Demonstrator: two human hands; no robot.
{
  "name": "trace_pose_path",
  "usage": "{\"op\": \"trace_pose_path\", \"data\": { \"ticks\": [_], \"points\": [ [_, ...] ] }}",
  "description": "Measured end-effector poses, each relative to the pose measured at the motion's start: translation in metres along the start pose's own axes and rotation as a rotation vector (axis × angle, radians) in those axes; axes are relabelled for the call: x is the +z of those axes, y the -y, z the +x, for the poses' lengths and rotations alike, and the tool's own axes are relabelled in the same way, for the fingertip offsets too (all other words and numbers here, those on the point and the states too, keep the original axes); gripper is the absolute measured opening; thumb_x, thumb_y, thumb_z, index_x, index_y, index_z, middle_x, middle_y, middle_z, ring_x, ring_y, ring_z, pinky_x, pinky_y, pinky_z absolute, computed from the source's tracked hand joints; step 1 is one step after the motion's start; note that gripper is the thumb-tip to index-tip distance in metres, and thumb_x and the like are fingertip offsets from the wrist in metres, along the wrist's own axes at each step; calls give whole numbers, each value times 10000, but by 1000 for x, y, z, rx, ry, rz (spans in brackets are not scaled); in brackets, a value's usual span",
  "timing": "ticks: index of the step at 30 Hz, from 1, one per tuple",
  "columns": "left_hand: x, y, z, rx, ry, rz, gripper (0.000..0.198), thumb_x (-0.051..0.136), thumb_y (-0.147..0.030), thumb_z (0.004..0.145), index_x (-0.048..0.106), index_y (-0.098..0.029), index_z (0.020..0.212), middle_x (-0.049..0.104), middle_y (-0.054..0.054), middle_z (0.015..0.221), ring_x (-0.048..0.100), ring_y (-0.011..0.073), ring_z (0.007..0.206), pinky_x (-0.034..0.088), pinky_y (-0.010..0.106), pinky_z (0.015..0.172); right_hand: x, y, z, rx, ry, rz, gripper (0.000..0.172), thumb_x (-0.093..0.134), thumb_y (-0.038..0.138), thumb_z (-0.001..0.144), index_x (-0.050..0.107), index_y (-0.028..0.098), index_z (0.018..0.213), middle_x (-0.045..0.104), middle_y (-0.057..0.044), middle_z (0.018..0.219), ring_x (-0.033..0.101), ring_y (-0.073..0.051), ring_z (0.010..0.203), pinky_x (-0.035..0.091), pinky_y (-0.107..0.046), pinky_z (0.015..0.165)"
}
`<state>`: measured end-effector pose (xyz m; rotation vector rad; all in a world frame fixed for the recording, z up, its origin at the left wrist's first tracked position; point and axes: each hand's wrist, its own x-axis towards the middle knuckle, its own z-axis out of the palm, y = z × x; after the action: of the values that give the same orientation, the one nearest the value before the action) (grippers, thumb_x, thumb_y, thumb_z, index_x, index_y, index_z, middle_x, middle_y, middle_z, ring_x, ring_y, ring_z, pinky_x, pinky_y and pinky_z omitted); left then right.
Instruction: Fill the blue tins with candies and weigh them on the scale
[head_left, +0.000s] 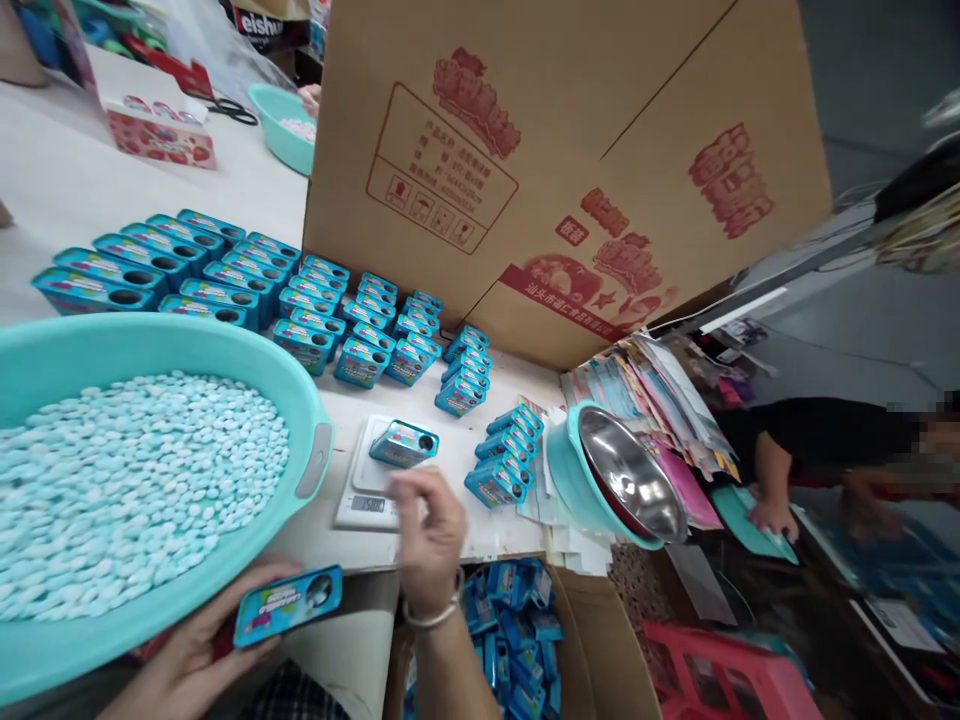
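My left hand (196, 640) grips a small blue candy box (289, 606) with a dark round opening in its top, just below the rim of a large turquoise basin (309, 420). Many pale blue and white candies (150, 480) lie in that basin. My right hand (431, 525) hovers at the front of a white digital scale (361, 478), fingers curled together in a pinch; whatever they hold, if anything, is hidden. Another blue candy box (405, 443) rests on the scale, beyond my fingertips. A bracelet circles my right wrist.
Rows of blue candy boxes (247, 270) stand behind the basin and scale. A big printed carton (555, 170) rises behind them. To the right, a steel bowl (634, 470) sits in a turquoise tub. Below the table edge, an open carton (600, 640) holds more boxes. Other people's hands show.
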<state>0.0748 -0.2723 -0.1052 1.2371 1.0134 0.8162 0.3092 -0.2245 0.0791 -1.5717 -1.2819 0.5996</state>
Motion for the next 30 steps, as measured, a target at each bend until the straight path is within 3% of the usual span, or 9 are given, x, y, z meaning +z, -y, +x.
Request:
{"op": "trace_pose_path", "data": {
  "ticks": [2, 6, 8, 12, 14, 18, 22, 26, 30],
  "points": [
    [10, -17, 9, 3, 62, -56, 485, 869, -619, 869, 866, -452, 1324, 866, 36, 1387, 827, 406, 1275, 643, 497, 1158, -33, -21, -15, 105, -122, 113, 340, 665, 592, 1043, 793, 278, 1030, 785, -59, 882, 759, -241, 796, 670, -396, 765],
    [43, -44, 22, 20, 201, -148, 492, 863, -576, 916, 850, -402, 1376, 811, 75, 1492, 758, 406, 1401, 617, 503, 1198, -53, -59, -67, 187, 244, 115, 631, 942, 604, 791, 802, 328, 1341, 848, -116, 1219, 822, -337, 1097, 691, -497, 979],
    [60, -49, 24, 18, 268, -163, 492, 832, -574, 952, 841, -369, 1399, 778, 95, 1545, 739, 406, 1426, 587, 516, 1237, -52, -70, -90, 207, 249, 34, 748, 1027, 555, 689, 800, 358, 1374, 847, -122, 1291, 820, -374, 1175, 678, -535, 1048],
    [80, -52, 29, 40, 386, -77, 631, 820, -554, 967, 728, -379, 1567, 672, 104, 1683, 620, 425, 1565, 480, 557, 1333, -65, -78, -106, 301, 119, 18, 515, 1011, 484, 713, 836, 343, 1175, 878, -83, 1107, 844, -351, 976, 712, -501, 919],
    [83, -52, 34, 75, 339, -5, 800, 855, -556, 931, 612, -391, 1675, 588, 113, 1761, 510, 446, 1653, 406, 604, 1372, -82, -83, -100, 328, -4, -30, 409, 961, 484, 766, 819, 315, 1109, 874, -71, 1054, 839, -337, 954, 707, -476, 899],
    [84, -54, 60, 141, -13, 128, 879, 796, -571, 980, 446, -348, 1755, 461, 158, 1838, 481, 456, 1666, 395, 683, 1372, -108, -111, -77, 352, -335, -225, 423, 840, 593, 864, 737, 260, 1104, 846, -96, 1004, 819, -333, 917, 689, -482, 888],
    [89, -60, 113, 226, -231, 203, 1011, 783, -578, 982, 288, -261, 1804, 380, 230, 1863, 379, 448, 1726, 357, 711, 1383, -107, -144, -60, 323, -411, -292, 561, 756, 677, 917, 688, 219, 1235, 842, -177, 1131, 827, -375, 1018, 677, -539, 943],
    [96, -69, 170, 262, -254, 165, 1142, 858, -556, 876, 276, -209, 1795, 395, 247, 1850, 385, 419, 1727, 334, 639, 1407, -99, -146, -58, 177, -492, -384, 629, 740, 633, 969, 665, 176, 1396, 782, -272, 1359, 764, -430, 1280, 615, -649, 1099],
    [102, -79, 194, 222, -73, 80, 721, 780, -601, 896, 657, -166, 1458, 790, 162, 1357, 769, 361, 1270, 617, 508, 1144, -81, -120, -58, 9, -696, -274, 454, 722, 566, 1029, 719, 203, 1301, 742, -261, 1392, 695, -410, 1386, 528, -672, 1225]
  ]
}}
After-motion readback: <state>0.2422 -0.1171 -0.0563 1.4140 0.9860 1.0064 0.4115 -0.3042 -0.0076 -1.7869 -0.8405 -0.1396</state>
